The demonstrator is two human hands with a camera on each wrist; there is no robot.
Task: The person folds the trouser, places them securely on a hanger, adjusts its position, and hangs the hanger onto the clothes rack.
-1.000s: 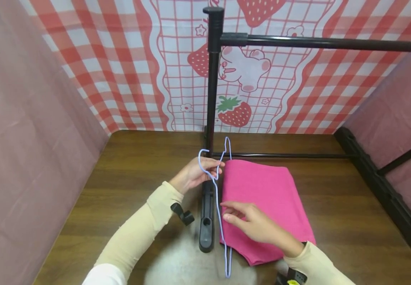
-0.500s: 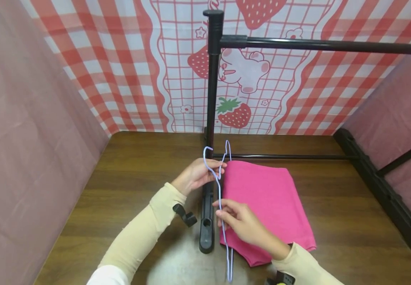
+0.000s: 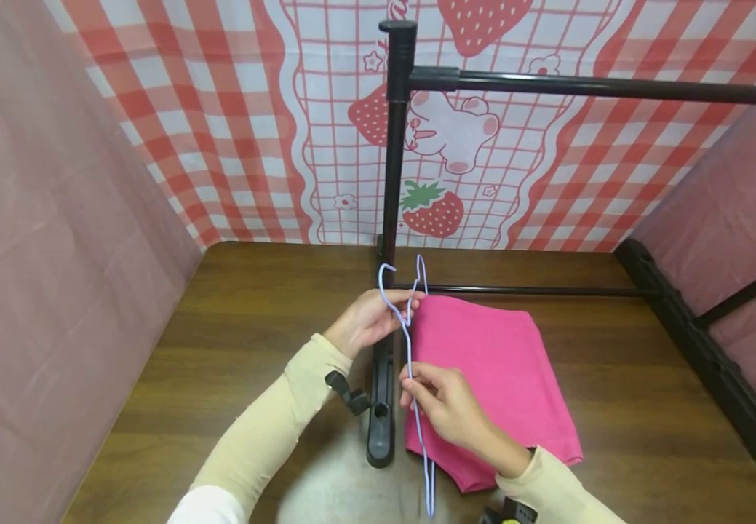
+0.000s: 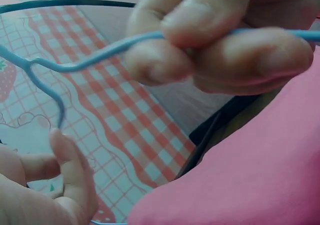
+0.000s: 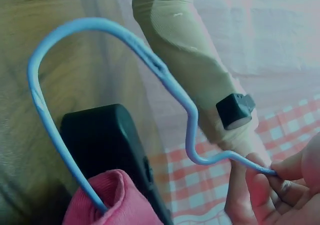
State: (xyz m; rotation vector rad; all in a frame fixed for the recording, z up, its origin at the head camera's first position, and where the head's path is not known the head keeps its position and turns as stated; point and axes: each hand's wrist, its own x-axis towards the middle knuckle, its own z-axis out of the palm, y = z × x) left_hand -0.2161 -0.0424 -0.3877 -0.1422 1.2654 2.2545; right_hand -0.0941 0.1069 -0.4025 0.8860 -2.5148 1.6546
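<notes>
A light-blue wire clothes hanger (image 3: 420, 429) stands on edge along the left side of a folded bright pink cloth (image 3: 489, 364). In the right wrist view, the hanger's wire (image 5: 65, 150) runs into a fold of the pink cloth (image 5: 117, 197). My left hand (image 3: 371, 318) holds the hanger close below its hook. My right hand (image 3: 446, 404) pinches the near arm of the hanger between thumb and fingers. The left wrist view shows the right hand's fingers (image 4: 210, 50) on the wire, with the left hand (image 4: 60, 185) at the lower left.
A black garment rack has its left post (image 3: 394, 167) and foot (image 3: 380, 429) beside the hands. Its top rail (image 3: 587, 87) extends right, and a second foot (image 3: 711, 364) stands there. Behind the wooden table (image 3: 220, 320) hangs a checked strawberry curtain (image 3: 233, 145).
My right hand has moved slightly left onto the hanger wire and now pinches it. My left hand has shifted a little to the right with the hanger. The cloth stays put.
</notes>
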